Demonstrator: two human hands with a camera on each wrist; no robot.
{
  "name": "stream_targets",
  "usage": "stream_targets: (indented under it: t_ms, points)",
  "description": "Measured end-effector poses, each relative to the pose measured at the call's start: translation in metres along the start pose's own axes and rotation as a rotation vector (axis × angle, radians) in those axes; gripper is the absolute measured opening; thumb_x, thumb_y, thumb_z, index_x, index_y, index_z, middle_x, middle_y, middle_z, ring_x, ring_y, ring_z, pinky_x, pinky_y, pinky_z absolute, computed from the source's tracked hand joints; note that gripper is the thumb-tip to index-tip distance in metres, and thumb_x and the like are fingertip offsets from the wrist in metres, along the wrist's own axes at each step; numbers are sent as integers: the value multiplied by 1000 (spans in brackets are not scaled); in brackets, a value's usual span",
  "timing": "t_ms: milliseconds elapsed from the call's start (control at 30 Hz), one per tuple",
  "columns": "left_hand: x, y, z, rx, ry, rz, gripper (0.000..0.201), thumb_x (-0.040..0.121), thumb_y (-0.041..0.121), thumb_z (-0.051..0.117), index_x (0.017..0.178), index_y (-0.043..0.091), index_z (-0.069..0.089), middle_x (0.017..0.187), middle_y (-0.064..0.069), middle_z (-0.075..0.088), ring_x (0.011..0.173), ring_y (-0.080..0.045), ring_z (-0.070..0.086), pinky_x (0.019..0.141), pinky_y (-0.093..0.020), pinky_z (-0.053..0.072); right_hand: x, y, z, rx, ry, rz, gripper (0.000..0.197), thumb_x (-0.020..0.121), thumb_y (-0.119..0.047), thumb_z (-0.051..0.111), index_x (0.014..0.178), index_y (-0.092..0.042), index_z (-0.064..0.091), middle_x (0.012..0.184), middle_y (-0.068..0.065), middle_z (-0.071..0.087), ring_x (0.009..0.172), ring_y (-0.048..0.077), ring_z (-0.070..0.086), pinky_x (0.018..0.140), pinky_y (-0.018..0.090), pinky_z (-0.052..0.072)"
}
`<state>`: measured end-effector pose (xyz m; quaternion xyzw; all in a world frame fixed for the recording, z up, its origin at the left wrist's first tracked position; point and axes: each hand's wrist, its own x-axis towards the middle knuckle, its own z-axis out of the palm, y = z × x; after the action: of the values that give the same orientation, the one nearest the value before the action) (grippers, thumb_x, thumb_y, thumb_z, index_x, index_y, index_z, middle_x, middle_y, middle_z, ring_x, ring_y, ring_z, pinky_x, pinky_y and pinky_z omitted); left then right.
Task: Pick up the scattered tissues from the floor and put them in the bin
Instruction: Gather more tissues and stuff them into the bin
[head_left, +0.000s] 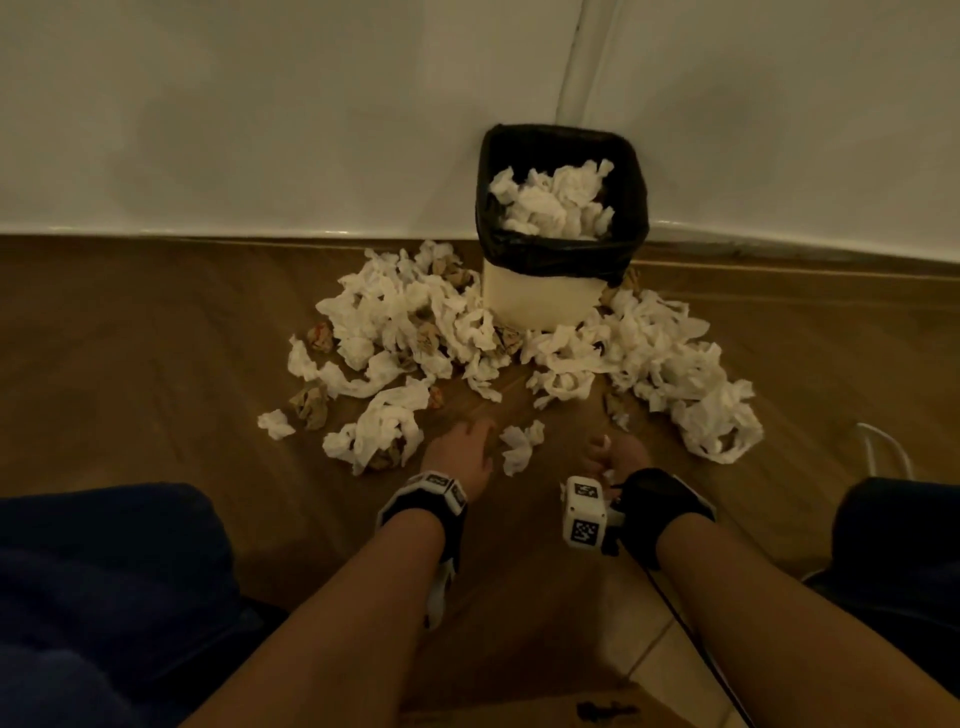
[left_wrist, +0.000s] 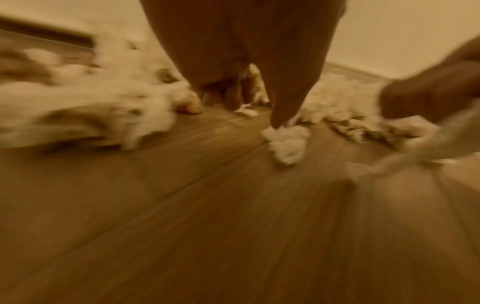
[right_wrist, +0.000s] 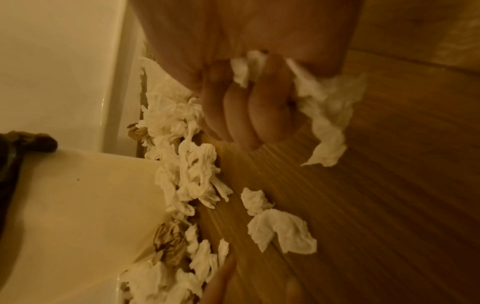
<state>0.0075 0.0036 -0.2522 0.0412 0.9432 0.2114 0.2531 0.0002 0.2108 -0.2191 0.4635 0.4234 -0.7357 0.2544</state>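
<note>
A cream bin (head_left: 540, 301) with a black liner stands against the wall, with white tissues heaped inside. Crumpled white tissues lie in a left pile (head_left: 395, 332) and a right pile (head_left: 670, 364) around it. My left hand (head_left: 460, 447) hovers low over the floor with its fingers spread beside a small loose tissue (head_left: 519, 444). In the blurred left wrist view its thumb tip meets that tissue (left_wrist: 285, 142). My right hand (head_left: 613, 457) is curled round a white tissue (right_wrist: 327, 115) that hangs from the fist (right_wrist: 259, 123) above the floor.
Brown crumpled paper balls (head_left: 311, 405) lie among the tissues. The bin's side (right_wrist: 78, 205) stands close to the left in the right wrist view. My knees in dark blue flank both arms. A white wire loop (head_left: 883, 452) lies at the right, and cardboard (head_left: 519, 712) lies near me.
</note>
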Motion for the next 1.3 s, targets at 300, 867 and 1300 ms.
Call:
stream_targets:
  t_ms: [300,867,1300]
  points:
    - [55,44,32,238,-324,-87,79,84,42,62,141,49,9,151,-12,2,135,-39,19,106,-53,27,-18,-25,-4,275,-203,43,38,103,-32,25,73,-14,40,41,-1,36,29,10,30,29,15,26]
    - [38,37,26,-22,-9,-79,29,92,2,47,121,6,48,129,-17,46,113,-30,51,89,-31,43,-23,-25,-21,632,-322,-17,24,102,-18,32,89,-10,50,44,1,46,24,5,35,25,11,26]
    - [20,82,-41,-618,-352,-173,78,87,71,19,73,18,74,70,-3,48,49,-13,39,49,-22,36,-57,-61,-10,620,-516,-250,69,99,-36,25,33,-19,33,31,-6,23,40,9,5,38,21,4]
